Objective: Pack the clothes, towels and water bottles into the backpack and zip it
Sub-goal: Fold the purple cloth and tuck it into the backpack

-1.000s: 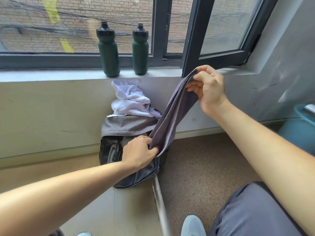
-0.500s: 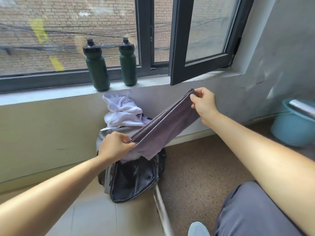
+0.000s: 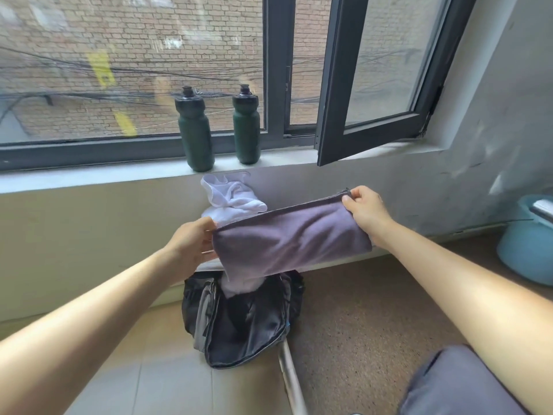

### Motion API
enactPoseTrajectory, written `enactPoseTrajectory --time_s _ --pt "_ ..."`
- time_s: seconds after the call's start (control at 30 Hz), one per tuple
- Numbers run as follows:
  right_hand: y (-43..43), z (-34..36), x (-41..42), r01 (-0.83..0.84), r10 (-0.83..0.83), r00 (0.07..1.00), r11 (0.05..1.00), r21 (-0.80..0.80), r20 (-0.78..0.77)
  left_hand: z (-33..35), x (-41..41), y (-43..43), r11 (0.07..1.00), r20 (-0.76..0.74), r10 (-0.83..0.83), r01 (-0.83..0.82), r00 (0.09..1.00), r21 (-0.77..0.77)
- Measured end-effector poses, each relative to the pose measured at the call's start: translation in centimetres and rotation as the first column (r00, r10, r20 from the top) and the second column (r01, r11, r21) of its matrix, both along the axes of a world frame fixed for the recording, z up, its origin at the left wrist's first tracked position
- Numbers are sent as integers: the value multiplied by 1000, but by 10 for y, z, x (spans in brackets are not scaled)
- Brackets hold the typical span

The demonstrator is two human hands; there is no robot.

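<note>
The left hand pinched the left end of the folded grey-purple cloth towel, thumb on the near face and the other fingers hidden behind it. The towel hung in the air between the two hands, stretched almost level with its right end a little higher. It was above the open black fabric backpack, which lay on the floor against the foot of the wall. Behind the towel, a crumpled white cloth rose from the backpack's mouth.

On the windowsill, near its middle, a dark green plastic water bottle stood upright, and a second dark green bottle stood just to its right, apart from it.

The right hand grasped the towel's upper right corner, fingers curled over the folded edge. At the far right, a light blue plastic bucket sat on the floor.

The towel looked light, soft and limp. Held by one end it would likely sag and fall open, so a hold at both ends of the folded edge suited it. It was neither fragile nor slippery and could probably be pressed down hard into the bag. The bottles looked rigid and smooth, best taken round the narrowed body.
</note>
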State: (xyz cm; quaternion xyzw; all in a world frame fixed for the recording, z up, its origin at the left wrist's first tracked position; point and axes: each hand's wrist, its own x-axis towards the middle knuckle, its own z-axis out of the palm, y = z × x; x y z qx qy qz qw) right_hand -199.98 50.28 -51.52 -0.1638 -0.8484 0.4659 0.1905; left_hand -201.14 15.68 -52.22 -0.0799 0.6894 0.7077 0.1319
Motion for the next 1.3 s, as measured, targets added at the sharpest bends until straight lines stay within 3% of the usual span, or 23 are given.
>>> enactPoseTrajectory --time_s 0.13,0.27,0.57,0.67,0.8,1.0,1.13,1.3 --pt "-13 2 -2 -52 52 999 998 -31 -11 2 -5 6 970 106 197 -210 975 125" --pt "-27 2 -4 -84 84 996 996 -35 9 6 -5 11 944 -20 326 -327 945 -37" --pt "-27 -10 -4 13 -11 998 999 -32 61 -8 -11 -7 994 -191 32 -10 981 112" --pt "-30 -10 -5 1 5 997 997 -77 82 -9 -10 -9 998 -210 59 -53 976 38" --pt "-49 0 2 -120 133 989 975 -187 63 -4 -5 -4 987 -234 101 -127 967 -98" --pt "-86 18 17 -286 312 950 901 -326 30 13 19 13 989 -294 -39 -6 955 -149" --pt "-110 25 27 -371 400 916 856 -360 8 21 33 28 990 -231 -96 68 968 -125" --pt "-133 31 43 -516 537 844 806 -290 -12 32 48 41 993 -194 -118 116 974 -24"
